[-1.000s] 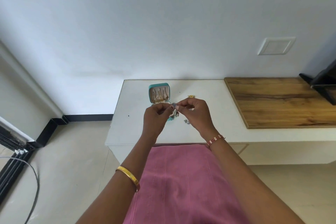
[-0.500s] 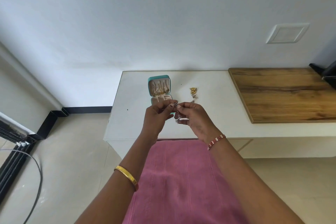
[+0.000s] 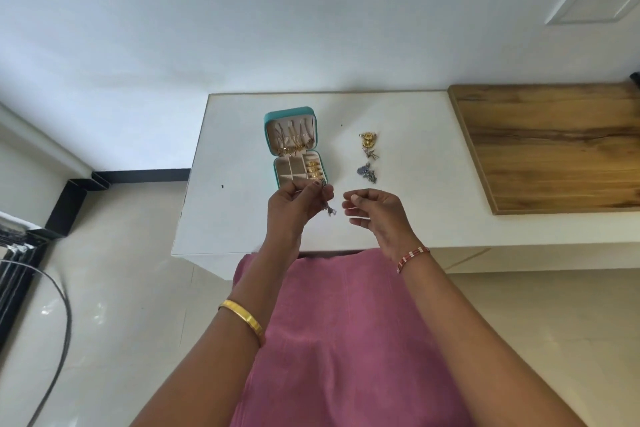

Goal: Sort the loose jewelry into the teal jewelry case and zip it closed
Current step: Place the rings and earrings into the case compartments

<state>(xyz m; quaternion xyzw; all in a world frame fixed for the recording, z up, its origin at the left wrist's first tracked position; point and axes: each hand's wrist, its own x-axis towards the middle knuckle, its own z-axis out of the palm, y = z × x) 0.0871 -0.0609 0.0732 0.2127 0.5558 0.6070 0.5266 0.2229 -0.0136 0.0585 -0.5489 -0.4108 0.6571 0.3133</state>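
Your white table (image 3: pixel 242 218) carries the teal jewelry case (image 3: pixel 295 147), lying open with gold pieces in lid and tray. Your left hand (image 3: pixel 294 206), at the case's near edge, pinches a small silver piece (image 3: pixel 327 206) that dangles from its fingertips. Your right hand (image 3: pixel 375 215) hovers beside it, fingers loosely curled, holding nothing. Right of the case lie loose gold jewelry (image 3: pixel 367 140) and bluish jewelry (image 3: pixel 367 173).

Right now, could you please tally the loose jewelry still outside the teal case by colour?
Gold cluster on the white table: 1
Silvery piece just below it: 1
Bluish-purple cluster on the table: 1
Dangling bluish piece pinched in the left hand: 1
Total: 4
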